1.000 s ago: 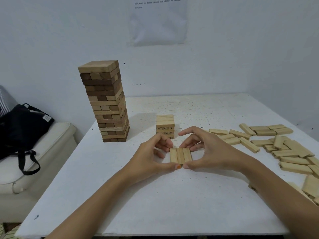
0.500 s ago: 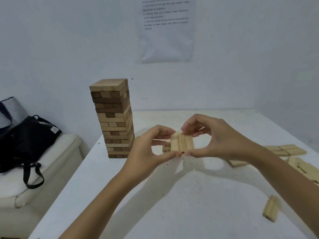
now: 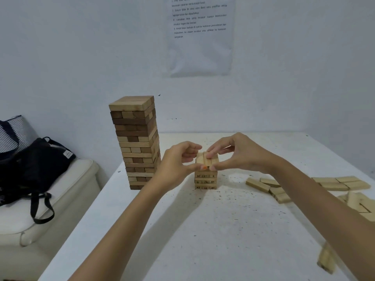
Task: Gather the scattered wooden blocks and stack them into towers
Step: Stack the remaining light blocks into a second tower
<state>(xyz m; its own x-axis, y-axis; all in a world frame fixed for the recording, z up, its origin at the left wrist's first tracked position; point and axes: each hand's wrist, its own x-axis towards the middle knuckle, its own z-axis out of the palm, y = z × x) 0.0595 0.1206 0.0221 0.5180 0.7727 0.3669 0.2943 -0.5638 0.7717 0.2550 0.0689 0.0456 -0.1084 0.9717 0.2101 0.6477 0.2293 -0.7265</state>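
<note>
One wide-angle camera on the person's head faces forward and down along the table (image 3: 203,250) toward the wall (image 3: 81,57). It sits near: the left hand (image 3: 176,161) and right hand (image 3: 243,155) hold blocks (image 3: 203,160) mid-frame.

White table (image 3: 203,240) is filling the lower middle and right of the frame, its top showing loads of tiny dark specks. A tall tower (image 3: 138,149) of mixed light and dark blocks is standing on it left of centre. A short tower (image 3: 206,181) of pale numbered blocks is sitting just right of that, not touching it. Loose blocks (image 3: 332,185) are lying flat in a scatter at the right edge, and a blurry single block (image 3: 326,258) is lying alone at lower right.
</note>
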